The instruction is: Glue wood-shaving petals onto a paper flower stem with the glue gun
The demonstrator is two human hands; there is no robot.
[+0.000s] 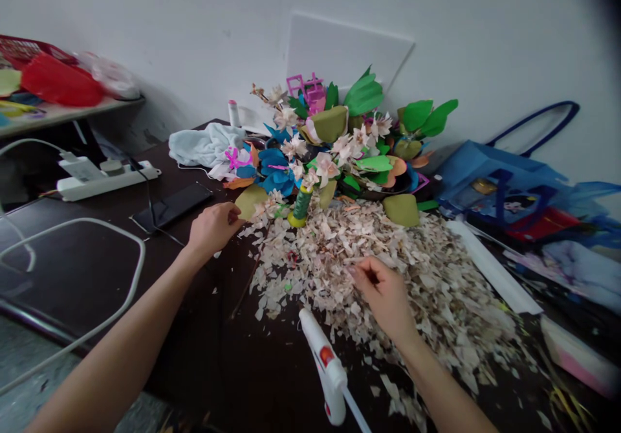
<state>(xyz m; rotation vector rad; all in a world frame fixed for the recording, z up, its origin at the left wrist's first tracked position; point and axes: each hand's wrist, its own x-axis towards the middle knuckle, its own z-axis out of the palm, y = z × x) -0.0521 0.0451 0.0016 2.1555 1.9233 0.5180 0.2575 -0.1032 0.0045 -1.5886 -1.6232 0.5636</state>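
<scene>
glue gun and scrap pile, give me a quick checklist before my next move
1. Right hand on the paper scrap pile, fingertips at a scrap: ok.
2. Left hand closed beside the paper flowers; what it holds: cannot tell.
3. Glue gun lying apart from both hands: ok.
4. Its nozzle clear of scraps: cannot tell.
5. Glue gun plugged in: cannot tell, the cord leaves the frame.

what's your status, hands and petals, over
Left hand curled shut at the edge of the petals, grip hidden. Right hand pinching into them mid-pile. Glue gun lying by the right wrist, paper flowers behind.
</scene>
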